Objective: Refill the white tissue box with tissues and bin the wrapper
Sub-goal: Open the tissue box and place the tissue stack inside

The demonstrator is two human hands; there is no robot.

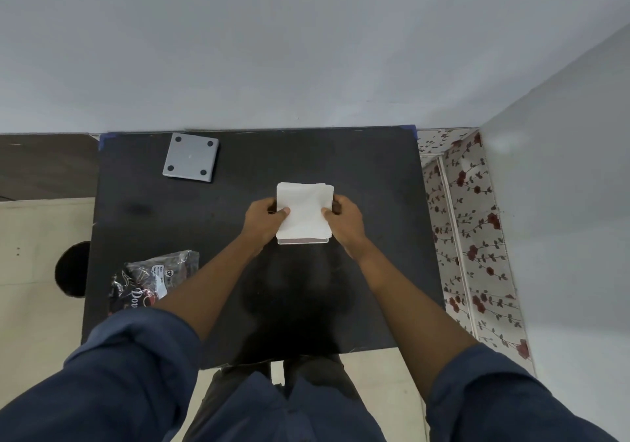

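A stack of white tissues [304, 210] sits on top of the white tissue box [302, 240], of which only the near rim shows beneath the stack. My left hand [264, 220] grips the stack's left side, thumb on top. On the stack's right side, my right hand [344, 221] holds it the same way. The box's grey lid [190, 157], with dark pads at its corners, lies upside down at the table's far left. The crumpled dark plastic wrapper [153, 279] lies near the table's left front, beside my left forearm.
The black table [375, 203] stands against a pale wall. A dark round bin [73, 268] stands on the floor just left of the table. Floral-patterned panelling [470, 237] runs along the right side.
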